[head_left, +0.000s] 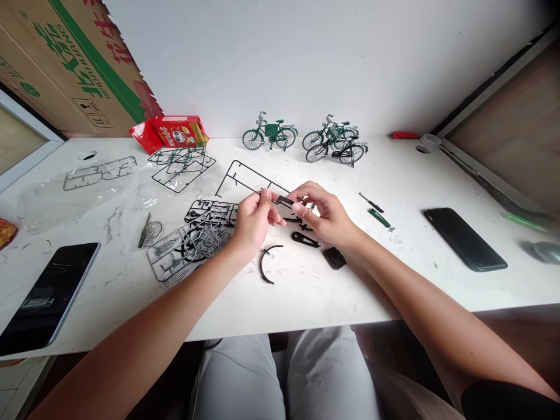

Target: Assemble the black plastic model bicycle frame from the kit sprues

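Pale trousers [332, 373] show below the surface [394, 286]; the right hand [329, 218] pinches a black part [285, 201], the left hand [252, 226] beside it, fingers curled, grip unclear.

Three model bicycles [270, 135] stand at the back of the table [371, 303], right of the snack packet [177, 133]. The curved fender [263, 265] lies in front, left of the chain guard [305, 239].
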`<state>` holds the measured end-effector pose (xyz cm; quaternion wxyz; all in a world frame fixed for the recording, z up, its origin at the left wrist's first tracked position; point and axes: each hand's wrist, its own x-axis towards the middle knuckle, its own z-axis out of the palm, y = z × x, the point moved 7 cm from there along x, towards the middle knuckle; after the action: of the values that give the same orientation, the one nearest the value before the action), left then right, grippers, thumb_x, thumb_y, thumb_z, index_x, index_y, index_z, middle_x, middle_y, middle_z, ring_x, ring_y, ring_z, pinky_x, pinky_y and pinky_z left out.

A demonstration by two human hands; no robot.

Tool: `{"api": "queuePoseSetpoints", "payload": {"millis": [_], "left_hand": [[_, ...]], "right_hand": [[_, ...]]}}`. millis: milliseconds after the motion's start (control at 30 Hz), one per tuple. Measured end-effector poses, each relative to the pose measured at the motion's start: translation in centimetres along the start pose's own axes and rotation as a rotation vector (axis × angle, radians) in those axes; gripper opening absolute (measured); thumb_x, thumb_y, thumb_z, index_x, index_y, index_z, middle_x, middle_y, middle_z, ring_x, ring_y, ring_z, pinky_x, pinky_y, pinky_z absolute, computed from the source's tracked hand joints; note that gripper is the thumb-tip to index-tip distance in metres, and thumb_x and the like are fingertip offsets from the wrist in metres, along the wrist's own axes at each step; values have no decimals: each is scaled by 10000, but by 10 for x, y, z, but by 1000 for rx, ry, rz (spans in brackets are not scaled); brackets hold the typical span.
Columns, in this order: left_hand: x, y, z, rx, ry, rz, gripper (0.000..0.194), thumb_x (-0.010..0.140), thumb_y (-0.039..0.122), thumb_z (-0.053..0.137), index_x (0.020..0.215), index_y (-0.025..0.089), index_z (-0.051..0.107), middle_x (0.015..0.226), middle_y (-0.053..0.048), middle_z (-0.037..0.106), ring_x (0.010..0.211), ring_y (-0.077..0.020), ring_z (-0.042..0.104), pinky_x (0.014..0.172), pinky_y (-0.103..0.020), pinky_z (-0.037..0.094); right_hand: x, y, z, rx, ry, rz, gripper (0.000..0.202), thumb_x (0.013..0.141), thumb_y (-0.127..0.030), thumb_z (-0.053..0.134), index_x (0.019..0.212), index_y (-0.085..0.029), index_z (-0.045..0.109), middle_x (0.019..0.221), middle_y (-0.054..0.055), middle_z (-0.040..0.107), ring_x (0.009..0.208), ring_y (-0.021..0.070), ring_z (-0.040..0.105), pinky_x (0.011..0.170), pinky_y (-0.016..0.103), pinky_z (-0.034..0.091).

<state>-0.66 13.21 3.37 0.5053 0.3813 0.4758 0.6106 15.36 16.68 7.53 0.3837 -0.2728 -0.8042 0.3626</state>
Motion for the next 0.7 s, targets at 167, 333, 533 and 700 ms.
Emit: {"api": "queuePoseSetpoints", "payload": {"millis": [167,333,533,700], "left_hand": [[0,2,-7,-22,85,-1,388,1073,522,600,940,166,676,574,45,544,533,-114,626,606,-241,489],[0,10,-13,-66,166,41,435,1058,576,598,913,173,671,558,51,500,517,-113,591,572,-236,474],[4,8,-12,-35,143,11,460,1056,609,580,893,182,639,556,55,496,506,-116,584,564,-240,466],[-4,11,1,45,14,119,459,1063,615,558,896,193,630,553,46,535,528,-125,603,600,-259,475]], "right_hand": [[1,-2,-2,34,1,-40,307,993,-568,710,1062,-280,790,1170,97,678,1149,264,642,979,425,550],[1,4,-1,90,-44,-20,255,1074,-464,606,1103,-278,778,1192,94,711,1149,244,677,1000,420,553],[1,6,-4,138,-1,63,249,995,-480,722,1100,-259,766,1143,80,747,1112,251,699,957,413,584],[1,6,-3,163,58,98,404,911,-485,837,1228,-274,703,1005,28,673,944,197,666,869,353,570]]}}
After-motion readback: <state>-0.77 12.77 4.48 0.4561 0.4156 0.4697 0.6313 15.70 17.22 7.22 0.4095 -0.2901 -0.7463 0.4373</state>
